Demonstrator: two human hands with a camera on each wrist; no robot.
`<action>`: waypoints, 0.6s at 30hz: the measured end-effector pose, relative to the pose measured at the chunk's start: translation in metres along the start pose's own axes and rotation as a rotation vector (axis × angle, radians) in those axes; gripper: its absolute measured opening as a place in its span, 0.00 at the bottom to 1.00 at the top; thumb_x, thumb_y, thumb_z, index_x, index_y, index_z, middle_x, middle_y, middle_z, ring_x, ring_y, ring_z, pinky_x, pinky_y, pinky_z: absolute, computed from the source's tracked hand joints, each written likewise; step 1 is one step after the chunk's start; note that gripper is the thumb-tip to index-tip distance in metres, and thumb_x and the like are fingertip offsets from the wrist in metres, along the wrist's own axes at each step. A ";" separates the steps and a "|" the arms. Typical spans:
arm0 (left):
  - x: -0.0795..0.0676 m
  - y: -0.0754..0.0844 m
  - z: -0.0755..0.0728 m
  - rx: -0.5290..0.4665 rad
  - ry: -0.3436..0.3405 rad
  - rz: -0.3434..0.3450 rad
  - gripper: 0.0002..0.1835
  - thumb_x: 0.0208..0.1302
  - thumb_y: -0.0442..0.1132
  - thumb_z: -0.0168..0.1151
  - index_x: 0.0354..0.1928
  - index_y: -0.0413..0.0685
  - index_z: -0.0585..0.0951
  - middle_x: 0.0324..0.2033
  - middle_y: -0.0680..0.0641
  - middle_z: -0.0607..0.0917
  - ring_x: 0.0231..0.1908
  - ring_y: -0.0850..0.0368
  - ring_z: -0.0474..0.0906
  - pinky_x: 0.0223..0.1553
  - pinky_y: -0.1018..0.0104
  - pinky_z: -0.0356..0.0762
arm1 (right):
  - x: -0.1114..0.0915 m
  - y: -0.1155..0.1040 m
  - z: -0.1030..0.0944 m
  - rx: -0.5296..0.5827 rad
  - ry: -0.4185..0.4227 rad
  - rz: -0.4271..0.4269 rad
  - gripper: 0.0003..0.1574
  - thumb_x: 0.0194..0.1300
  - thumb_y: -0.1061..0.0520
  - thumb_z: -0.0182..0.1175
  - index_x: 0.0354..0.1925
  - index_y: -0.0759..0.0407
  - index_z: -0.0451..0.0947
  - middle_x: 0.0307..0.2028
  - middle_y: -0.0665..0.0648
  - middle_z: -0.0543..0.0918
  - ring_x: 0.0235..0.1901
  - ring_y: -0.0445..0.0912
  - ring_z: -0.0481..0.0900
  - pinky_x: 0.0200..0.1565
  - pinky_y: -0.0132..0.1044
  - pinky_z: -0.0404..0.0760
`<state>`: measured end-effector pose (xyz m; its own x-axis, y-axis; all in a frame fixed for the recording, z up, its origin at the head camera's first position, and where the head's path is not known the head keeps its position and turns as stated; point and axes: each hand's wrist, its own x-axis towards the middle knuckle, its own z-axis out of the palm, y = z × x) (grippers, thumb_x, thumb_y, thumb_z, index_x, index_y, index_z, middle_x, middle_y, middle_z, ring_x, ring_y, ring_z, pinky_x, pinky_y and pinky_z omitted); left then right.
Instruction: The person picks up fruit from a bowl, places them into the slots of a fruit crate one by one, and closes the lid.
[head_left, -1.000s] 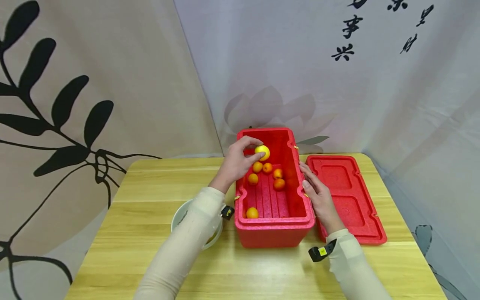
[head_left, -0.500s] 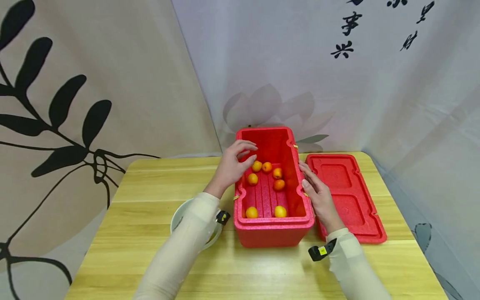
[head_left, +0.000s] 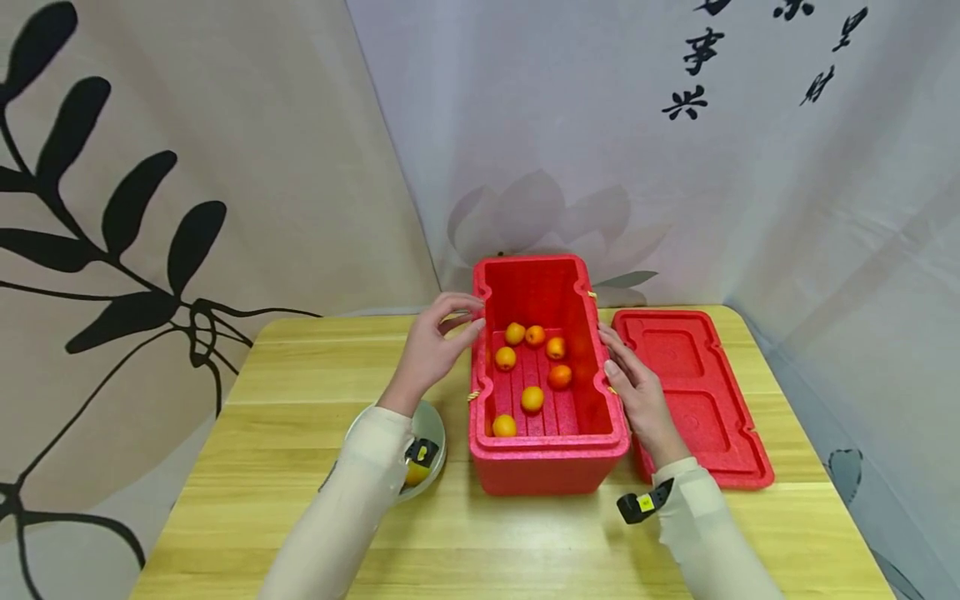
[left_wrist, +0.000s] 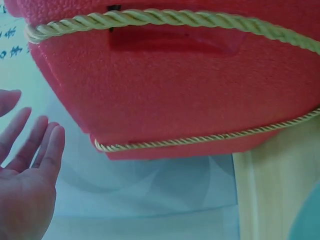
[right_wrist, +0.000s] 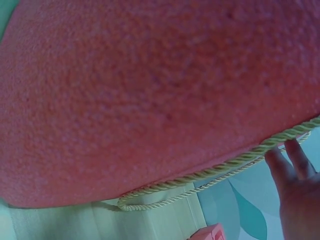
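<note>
A red foam box stands uncovered in the middle of the table, with several small round orange-yellow fruits on its ribbed floor. One yellow fruit lies near the middle of that floor. My left hand hovers at the box's left rim, fingers loosely bent and holding nothing. In the left wrist view, the spread fingers appear beside the roped box wall. My right hand rests along the box's right side. In the right wrist view, its fingertips reach the twisted gold rope.
A red lid lies flat right of the box. Left of the box, partly beneath my left forearm, stands a pale bowl holding a yellow fruit. Printed cloth hangs behind the wooden table.
My left hand released a yellow fruit into the box and drew back left toward the rim. The fruit rolled from the near end toward the middle. My right hand stayed put.
</note>
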<state>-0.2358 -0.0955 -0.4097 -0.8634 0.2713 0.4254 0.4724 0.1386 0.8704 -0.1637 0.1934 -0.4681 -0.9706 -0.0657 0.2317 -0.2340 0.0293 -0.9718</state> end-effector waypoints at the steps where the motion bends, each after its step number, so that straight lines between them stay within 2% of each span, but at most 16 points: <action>1: -0.003 0.004 -0.002 -0.015 0.004 0.007 0.12 0.63 0.25 0.63 0.47 0.28 0.79 0.49 0.35 0.78 0.52 0.40 0.74 0.56 0.42 0.73 | 0.000 0.000 0.000 -0.002 -0.001 0.004 0.31 0.76 0.61 0.49 0.73 0.62 0.59 0.73 0.55 0.59 0.70 0.50 0.58 0.55 0.32 0.75; 4: -0.013 0.015 -0.008 -0.057 0.016 0.030 0.11 0.62 0.22 0.63 0.46 0.25 0.79 0.48 0.33 0.77 0.51 0.37 0.74 0.56 0.40 0.73 | -0.001 0.001 0.000 -0.011 -0.005 0.013 0.31 0.76 0.60 0.50 0.73 0.61 0.59 0.73 0.54 0.59 0.70 0.50 0.58 0.55 0.32 0.75; 7: -0.022 0.017 -0.015 -0.062 0.029 0.029 0.11 0.61 0.22 0.63 0.46 0.26 0.79 0.49 0.32 0.77 0.52 0.39 0.74 0.56 0.41 0.73 | -0.001 0.002 0.001 -0.019 -0.005 0.017 0.31 0.76 0.59 0.50 0.73 0.60 0.60 0.73 0.53 0.60 0.70 0.51 0.58 0.54 0.32 0.76; 11: -0.034 0.016 -0.024 -0.053 0.048 0.000 0.11 0.61 0.22 0.64 0.46 0.28 0.80 0.50 0.32 0.77 0.53 0.44 0.74 0.57 0.41 0.72 | -0.001 0.001 0.001 -0.024 -0.004 0.019 0.31 0.76 0.59 0.50 0.73 0.60 0.60 0.73 0.53 0.60 0.70 0.51 0.57 0.55 0.32 0.75; 18: -0.050 0.010 -0.033 -0.056 0.069 -0.011 0.11 0.60 0.21 0.64 0.46 0.27 0.79 0.50 0.30 0.77 0.53 0.42 0.74 0.58 0.38 0.70 | -0.001 -0.001 0.001 -0.011 0.000 0.010 0.31 0.76 0.60 0.49 0.73 0.61 0.59 0.73 0.55 0.59 0.70 0.51 0.59 0.54 0.32 0.76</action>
<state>-0.1940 -0.1392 -0.4138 -0.8795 0.2031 0.4305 0.4540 0.0867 0.8867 -0.1627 0.1927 -0.4673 -0.9730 -0.0650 0.2216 -0.2245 0.0413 -0.9736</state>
